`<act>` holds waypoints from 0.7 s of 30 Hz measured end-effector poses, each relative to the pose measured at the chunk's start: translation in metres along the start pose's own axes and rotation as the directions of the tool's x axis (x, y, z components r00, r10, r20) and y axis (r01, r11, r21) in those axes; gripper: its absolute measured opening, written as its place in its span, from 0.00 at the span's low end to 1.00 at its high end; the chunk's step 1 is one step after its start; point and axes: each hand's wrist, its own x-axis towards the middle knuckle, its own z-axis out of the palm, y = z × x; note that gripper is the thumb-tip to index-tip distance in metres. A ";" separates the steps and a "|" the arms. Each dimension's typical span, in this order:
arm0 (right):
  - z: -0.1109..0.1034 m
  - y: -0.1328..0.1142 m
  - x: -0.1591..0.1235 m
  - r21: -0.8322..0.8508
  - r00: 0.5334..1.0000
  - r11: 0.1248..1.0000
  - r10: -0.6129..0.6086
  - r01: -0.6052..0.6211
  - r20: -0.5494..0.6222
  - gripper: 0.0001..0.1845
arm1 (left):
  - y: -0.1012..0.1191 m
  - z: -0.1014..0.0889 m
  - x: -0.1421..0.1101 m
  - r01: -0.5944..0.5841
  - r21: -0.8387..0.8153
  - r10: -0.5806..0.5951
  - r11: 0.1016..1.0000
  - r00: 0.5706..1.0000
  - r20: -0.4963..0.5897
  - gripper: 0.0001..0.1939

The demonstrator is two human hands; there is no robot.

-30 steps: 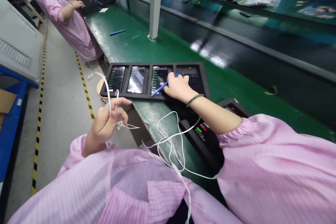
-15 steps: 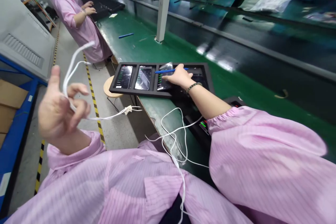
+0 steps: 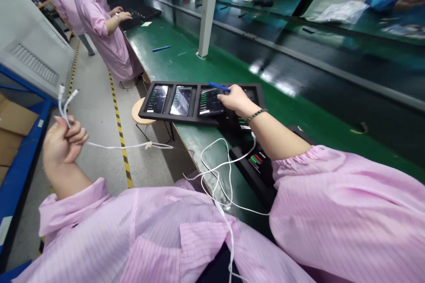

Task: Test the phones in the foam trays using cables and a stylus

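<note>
At the far left, my left hand [image 3: 66, 146] is closed around the white charging cables [image 3: 63, 105], and two plug ends stick up above its fist. My right hand [image 3: 236, 98] reaches over a black foam tray [image 3: 195, 119]. It pinches the right edge of a smartphone [image 3: 211, 101] in the tray's third compartment, and a blue pen [image 3: 219, 86] is tucked in the same hand. Two more smartphones lie in the compartments to the left. A fourth lit screen [image 3: 245, 123], partly covered by my right wrist, has a white cable beside it.
The tray rests on a green workbench [image 3: 179, 64], its left end past the edge above a round stool [image 3: 141, 108]. Loose white cable [image 3: 215, 170] loops near my lap. A second black tray [image 3: 247, 166] lies by my right forearm. A metal post [image 3: 207, 13] and co-workers are beyond.
My left hand has lowered and closed, its cable ends now pointing up. The tilted smartphone at my right hand now lies flatter in the tray, and the pen has swung with the hand.
</note>
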 end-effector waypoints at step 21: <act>-0.004 0.019 -0.001 -0.217 0.949 0.924 -0.299 0.314 0.099 0.36 | -0.141 0.246 -0.011 0.597 0.009 -0.573 0.802 0.765 0.294 0.18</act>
